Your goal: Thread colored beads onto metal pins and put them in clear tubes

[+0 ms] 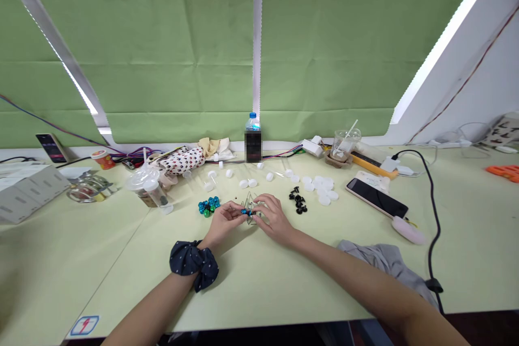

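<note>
pale green table [284, 281]: left hand [221, 223] pinched a small shiny blue bead [244, 212] at its fingertips; right hand [275, 219] clasped a clear thin plastic piece [248, 203] beside it. bead was probably light, slippery; pinch its sides.

Clear angular piece [248, 204]: transparent, thin-edged, roughly triangular outline, tilted up off the desk. It sits straight in front of the water bottle [253, 140], well nearer the person, held in right hand [273, 217].
Blue bead [244, 212]: small, shiny, touching the piece's lower left end, pinched by left hand [222, 221]. Finer detail too small to tell.
Bead pile [208, 206]: blue and green, loose cluster, front-left of the bottle.
</note>
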Tool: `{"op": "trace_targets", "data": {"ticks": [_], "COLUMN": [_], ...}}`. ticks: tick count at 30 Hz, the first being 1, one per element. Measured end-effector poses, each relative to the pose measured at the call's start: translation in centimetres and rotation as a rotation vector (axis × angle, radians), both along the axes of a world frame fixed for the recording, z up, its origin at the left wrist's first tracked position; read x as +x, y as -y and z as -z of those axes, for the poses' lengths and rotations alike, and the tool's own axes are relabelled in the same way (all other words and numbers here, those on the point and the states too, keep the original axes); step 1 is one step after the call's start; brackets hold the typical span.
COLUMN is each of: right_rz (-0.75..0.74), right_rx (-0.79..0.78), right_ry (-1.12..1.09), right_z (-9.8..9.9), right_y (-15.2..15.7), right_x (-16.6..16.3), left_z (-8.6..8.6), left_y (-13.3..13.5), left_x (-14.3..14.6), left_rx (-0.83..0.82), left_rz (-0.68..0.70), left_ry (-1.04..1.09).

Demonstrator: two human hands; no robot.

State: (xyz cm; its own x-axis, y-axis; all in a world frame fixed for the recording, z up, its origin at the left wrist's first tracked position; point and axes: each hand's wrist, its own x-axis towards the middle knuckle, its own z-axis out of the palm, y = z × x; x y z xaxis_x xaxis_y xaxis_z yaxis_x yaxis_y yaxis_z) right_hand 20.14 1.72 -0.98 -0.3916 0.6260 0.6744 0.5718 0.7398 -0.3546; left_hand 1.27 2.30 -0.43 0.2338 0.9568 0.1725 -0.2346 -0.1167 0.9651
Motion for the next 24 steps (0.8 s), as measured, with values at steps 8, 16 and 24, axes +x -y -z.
{"op": "trace_targets", "data": {"ticks": [8,16,24], "right_rz": [0.017,-0.015,-0.011], "right_rx": [0.006,-0.020,-0.023], "right_ry": [0.007,-0.024,-0.025], "right_z": [-0.03,0.16,0.20], "right_y": [0.07,-0.03,-0.02], "right_x": [-0.05,0.04,-0.04], "left_z": [-0.15,0.09,0.24], "left_y": [0.16,-0.03,-0.07], "left_x": [0.09,-0.03,-0.05], "left_rx": [0.005,0.009,0.020], "left_rz": [-0.002,0.016,0.020], "left_ry": [0.024,0.022,0.016]}}
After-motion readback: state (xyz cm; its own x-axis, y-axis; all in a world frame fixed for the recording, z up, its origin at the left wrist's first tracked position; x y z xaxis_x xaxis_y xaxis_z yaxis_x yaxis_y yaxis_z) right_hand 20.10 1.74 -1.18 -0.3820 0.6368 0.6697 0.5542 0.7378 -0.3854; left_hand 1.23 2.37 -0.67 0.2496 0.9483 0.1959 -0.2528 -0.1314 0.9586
